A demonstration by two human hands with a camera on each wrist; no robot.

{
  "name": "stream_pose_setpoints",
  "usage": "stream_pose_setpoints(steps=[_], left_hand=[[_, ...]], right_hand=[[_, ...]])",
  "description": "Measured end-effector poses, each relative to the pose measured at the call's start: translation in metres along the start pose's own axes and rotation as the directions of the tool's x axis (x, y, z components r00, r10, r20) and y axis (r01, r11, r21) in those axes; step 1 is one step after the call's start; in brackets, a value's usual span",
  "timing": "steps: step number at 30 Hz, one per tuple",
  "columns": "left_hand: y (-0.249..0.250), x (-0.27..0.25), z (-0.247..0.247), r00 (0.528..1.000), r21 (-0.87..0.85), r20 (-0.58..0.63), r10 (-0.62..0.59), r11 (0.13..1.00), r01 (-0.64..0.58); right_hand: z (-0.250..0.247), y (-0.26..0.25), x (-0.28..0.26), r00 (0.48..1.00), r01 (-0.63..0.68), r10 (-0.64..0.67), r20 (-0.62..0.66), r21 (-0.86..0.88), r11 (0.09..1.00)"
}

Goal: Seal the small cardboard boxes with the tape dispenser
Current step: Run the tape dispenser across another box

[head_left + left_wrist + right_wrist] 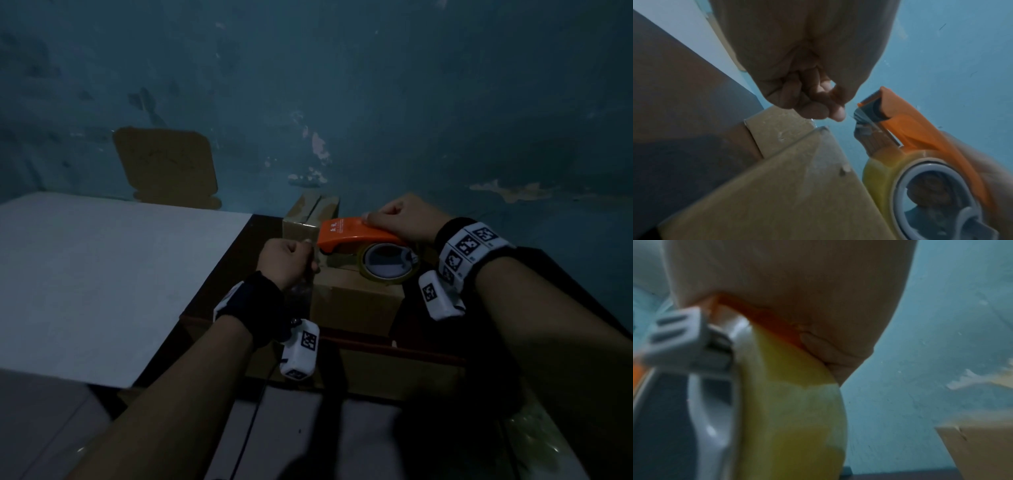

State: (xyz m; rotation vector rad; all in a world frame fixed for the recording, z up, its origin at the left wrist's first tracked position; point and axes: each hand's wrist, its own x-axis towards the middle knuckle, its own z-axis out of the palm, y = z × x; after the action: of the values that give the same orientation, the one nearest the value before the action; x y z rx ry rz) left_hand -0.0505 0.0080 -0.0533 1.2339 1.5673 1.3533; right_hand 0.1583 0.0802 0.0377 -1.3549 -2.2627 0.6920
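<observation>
A small cardboard box (356, 303) stands on the dark table, and a second box (310, 214) sits behind it by the wall. My right hand (399, 219) grips the top of the orange tape dispenser (352, 233), whose yellowish tape roll (388, 265) hovers over the near box. My left hand (286, 262) is curled at the box's left top edge. In the left wrist view its fingertips (835, 113) pinch a thin clear tape end just in front of the dispenser (910, 129) blade. In the right wrist view the tape roll (793, 402) fills the frame under my palm.
A white board (102, 274) lies to the left of the boxes. A flat cardboard piece (168, 168) leans on the blue wall behind it. Another box (978, 449) stands to the right. The table's front edge (394, 346) runs close below the near box.
</observation>
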Motion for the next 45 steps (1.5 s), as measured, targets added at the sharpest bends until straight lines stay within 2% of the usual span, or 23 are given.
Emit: stream_pose_setpoints(steps=[4,13,17,25,34,37,42,45], left_hand=[[-0.005,0.001,-0.009,0.998,0.104,-0.053,0.017,0.995,-0.011],[-0.024,-0.005,-0.008,0.993,-0.130,0.037,-0.111,0.985,0.115],[-0.024,-0.006,-0.004,0.994,-0.178,0.037,-0.102,0.978,0.107],[-0.028,-0.006,-0.002,0.988,-0.126,0.085,-0.127,0.983,0.137],[-0.033,-0.012,0.011,0.999,-0.079,-0.018,-0.047,0.996,0.045],[-0.039,-0.009,0.012,0.999,-0.017,-0.039,-0.017,1.000,0.017],[-0.045,-0.002,0.012,1.000,0.085,-0.001,-0.008,0.996,0.008],[-0.049,0.001,0.011,0.997,0.121,0.045,-0.068,0.991,0.062]], right_hand=[[-0.005,0.000,-0.002,1.000,-0.017,0.017,-0.011,-0.037,0.999],[0.006,0.003,0.001,0.999,-0.045,0.046,-0.025,0.047,0.998],[0.006,0.004,-0.001,0.997,-0.062,0.064,-0.041,0.056,0.997],[0.009,0.006,0.005,0.996,-0.065,0.071,-0.055,0.102,0.993],[0.013,0.001,0.008,0.995,-0.083,0.087,-0.047,0.083,0.993],[0.014,0.002,0.009,0.994,-0.086,0.091,-0.057,0.083,0.993],[0.015,0.003,0.011,0.995,-0.084,0.088,-0.051,0.073,0.994],[0.016,0.002,0.011,0.995,-0.085,0.087,-0.044,0.058,0.995]])
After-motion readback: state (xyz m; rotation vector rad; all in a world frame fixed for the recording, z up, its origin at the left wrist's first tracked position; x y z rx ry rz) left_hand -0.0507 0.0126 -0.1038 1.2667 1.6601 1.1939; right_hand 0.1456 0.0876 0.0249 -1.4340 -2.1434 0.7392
